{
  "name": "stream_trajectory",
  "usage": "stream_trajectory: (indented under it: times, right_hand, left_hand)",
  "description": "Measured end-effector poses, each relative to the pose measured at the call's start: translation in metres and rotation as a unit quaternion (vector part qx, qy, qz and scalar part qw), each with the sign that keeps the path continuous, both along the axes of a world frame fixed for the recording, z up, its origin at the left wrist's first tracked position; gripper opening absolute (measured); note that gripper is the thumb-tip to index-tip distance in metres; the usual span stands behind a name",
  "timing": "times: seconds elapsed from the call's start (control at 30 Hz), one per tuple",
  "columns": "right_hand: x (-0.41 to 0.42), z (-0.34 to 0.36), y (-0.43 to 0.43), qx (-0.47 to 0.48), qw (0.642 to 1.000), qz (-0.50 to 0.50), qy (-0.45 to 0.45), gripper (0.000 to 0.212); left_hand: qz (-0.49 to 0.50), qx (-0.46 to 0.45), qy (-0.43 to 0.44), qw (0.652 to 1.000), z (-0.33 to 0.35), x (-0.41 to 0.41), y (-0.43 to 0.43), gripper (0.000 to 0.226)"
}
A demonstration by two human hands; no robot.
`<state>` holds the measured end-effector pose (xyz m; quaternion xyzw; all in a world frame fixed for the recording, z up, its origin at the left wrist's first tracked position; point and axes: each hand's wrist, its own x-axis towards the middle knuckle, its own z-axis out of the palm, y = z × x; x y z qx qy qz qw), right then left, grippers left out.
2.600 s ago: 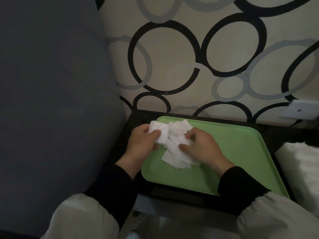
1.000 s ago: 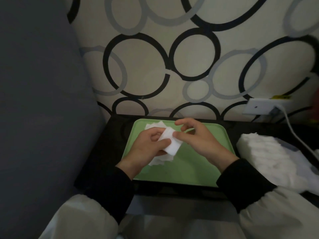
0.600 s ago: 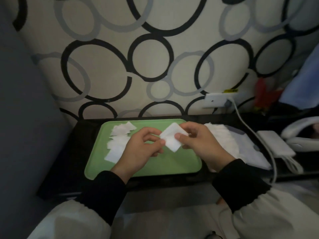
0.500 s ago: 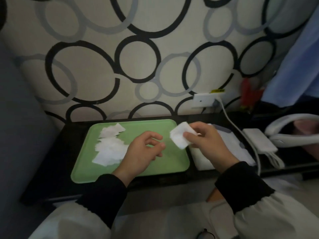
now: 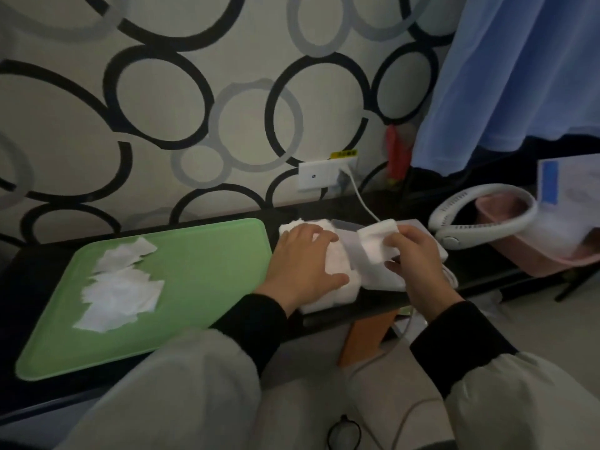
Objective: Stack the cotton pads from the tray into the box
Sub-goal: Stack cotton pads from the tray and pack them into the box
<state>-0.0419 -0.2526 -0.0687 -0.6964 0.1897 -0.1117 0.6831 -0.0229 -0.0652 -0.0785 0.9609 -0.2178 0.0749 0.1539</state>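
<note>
A green tray (image 5: 207, 280) lies on the black shelf with several loose white cotton pads (image 5: 120, 287) scattered on its left part. To the right of the tray sits a long white block of stacked cotton pads (image 5: 337, 284) in a pale box (image 5: 386, 280). My left hand (image 5: 302, 267) lies flat on top of that block, fingers spread. My right hand (image 5: 412, 254) pinches a small bunch of cotton pads (image 5: 376, 245) just above the box's right part.
A white wall socket (image 5: 316, 177) with a cable (image 5: 360, 196) running down stands behind the box. A white neck fan (image 5: 487, 222) and a pink container (image 5: 552, 258) sit at the right. Blue cloth (image 5: 519, 76) hangs above them. The shelf's front edge runs below the tray.
The view has swung right. My right hand carried the pads off the tray to the box. My left hand let go of them and came to rest on the stacked block.
</note>
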Motion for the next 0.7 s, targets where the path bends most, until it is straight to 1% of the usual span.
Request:
stream_trajectory:
  times: [0.1, 0.27, 0.4, 0.47, 0.53, 0.63, 0.7]
  right_hand:
    - [0.005, 0.001, -0.002, -0.009, 1.0, 0.028, -0.006, 0.012]
    - [0.018, 0.008, 0.0, -0.01, 0.998, 0.062, -0.028, 0.013]
    - [0.025, 0.014, 0.006, 0.007, 0.995, 0.082, -0.054, 0.014]
    - [0.025, 0.017, 0.009, -0.003, 0.994, 0.094, -0.062, 0.014]
    - [0.025, 0.02, 0.011, -0.024, 0.99, 0.118, -0.072, 0.014]
    - [0.021, 0.025, 0.007, -0.069, 0.981, 0.159, -0.082, 0.015]
    - [0.019, 0.027, 0.002, -0.105, 0.974, 0.183, -0.087, 0.015]
  left_hand:
    - [-0.011, 0.074, 0.097, 0.993, 0.001, 0.025, -0.003, 0.106]
    - [-0.052, 0.158, 0.148, 0.975, 0.003, 0.046, -0.015, 0.127]
    - [-0.028, 0.196, 0.211, 0.957, 0.006, 0.052, -0.028, 0.145]
    - [-0.022, 0.219, 0.221, 0.95, 0.006, 0.052, -0.035, 0.142]
    - [-0.026, 0.234, 0.202, 0.951, 0.007, 0.052, -0.04, 0.127]
    - [-0.034, 0.206, 0.165, 0.964, 0.009, 0.053, -0.04, 0.103]
    - [-0.029, 0.204, 0.164, 0.965, 0.012, 0.052, -0.039, 0.102]
